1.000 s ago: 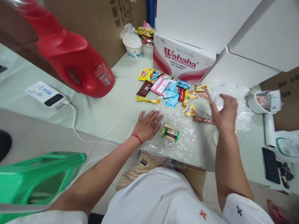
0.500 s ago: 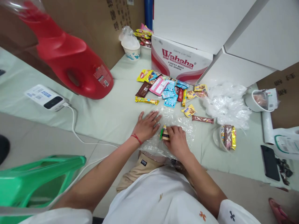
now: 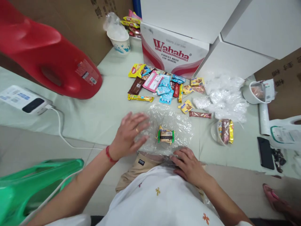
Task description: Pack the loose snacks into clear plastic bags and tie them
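Note:
A clear plastic sheet or bag point(image 3: 182, 122) lies spread at the table's near edge. On its middle rests a small stack of wrapped snacks point(image 3: 166, 136), the top one with green ends and a dark band. My left hand point(image 3: 128, 135) hovers at the left of the plastic, fingers apart and slightly blurred, holding nothing. Near the lower right of the plastic is my right hand point(image 3: 189, 164), its fingers loosely spread over the table edge. Whether its fingertips touch the film I cannot tell. Beyond the plastic lies a pile of colourful snack packets point(image 3: 162, 86).
A water carton point(image 3: 174, 50) stands behind the snacks. To the right are crumpled plastic bags point(image 3: 223, 94), a cup with snacks point(image 3: 225, 133) and a phone point(image 3: 265, 153). On the left are a red jug point(image 3: 61, 59), a white device with a cable point(image 3: 25, 99) and a green stool point(image 3: 47, 179).
My right hand has let go of the snack stack and drawn back toward the table edge. My left hand has lifted off the plastic and moved left. The view has shifted slightly.

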The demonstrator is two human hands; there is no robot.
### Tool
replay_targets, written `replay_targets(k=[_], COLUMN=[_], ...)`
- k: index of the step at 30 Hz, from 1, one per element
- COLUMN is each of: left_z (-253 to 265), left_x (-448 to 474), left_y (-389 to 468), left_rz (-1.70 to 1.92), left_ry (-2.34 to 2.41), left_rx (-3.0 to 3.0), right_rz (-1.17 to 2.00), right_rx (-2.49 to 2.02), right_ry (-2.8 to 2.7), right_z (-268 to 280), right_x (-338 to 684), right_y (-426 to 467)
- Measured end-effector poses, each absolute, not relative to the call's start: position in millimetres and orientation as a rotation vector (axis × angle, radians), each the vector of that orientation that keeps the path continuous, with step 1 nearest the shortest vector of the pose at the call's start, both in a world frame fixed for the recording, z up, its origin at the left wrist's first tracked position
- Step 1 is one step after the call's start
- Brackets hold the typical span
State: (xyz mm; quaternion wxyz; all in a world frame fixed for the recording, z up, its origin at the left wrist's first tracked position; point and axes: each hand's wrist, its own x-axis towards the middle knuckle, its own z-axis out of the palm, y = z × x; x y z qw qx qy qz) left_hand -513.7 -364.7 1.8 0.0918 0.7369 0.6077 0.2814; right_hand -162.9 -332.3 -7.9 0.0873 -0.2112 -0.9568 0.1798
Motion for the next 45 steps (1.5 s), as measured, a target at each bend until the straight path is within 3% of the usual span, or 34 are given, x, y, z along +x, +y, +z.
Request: replay_targets(k=[4,10,18,24,28,32,35,39,45], left_z=[-25,-48,-26,-8,-14,-33,-39,-32,-8], left_x=[-515,-530,-526,-513,-502,-492,-486,-482,-465], left_y=[-408,-415,-397,-363,-321,-296,-292,-295,-322], left_rz=[0.552,0.577,0.754,1.017,0.969,0.788,0.778,0.904,1.316], left_ry=[1.414,1.568,1.487,1.556,1.704,2.001,2.029,2.064,2.274], left_rx=[2.450,2.382,2.148,1.898,1.771,1.729,1.782,1.762,1.764], right_rz=[0.513,0.899,0.567,0.888,1.133,0.708,0.425,0.606,0.872], right_rx=[-0.757,-0.934,-0.512,-0.985,-1.502,-1.708,-1.486,-1.031,-1.161], right_ry=[-2.624,-2.371,-2.821,-2.281,-2.025,-2.199,-2.307,-2.531,-2.542], right_z=[-32,-5,-21,-18,-12,1,19,28,1], right_x=[-157,-163,-159,-154,-152,-151,-161,-188,-219], right_y=[-341,-305,-318,-305,-283,-263,-254,-250,-236])
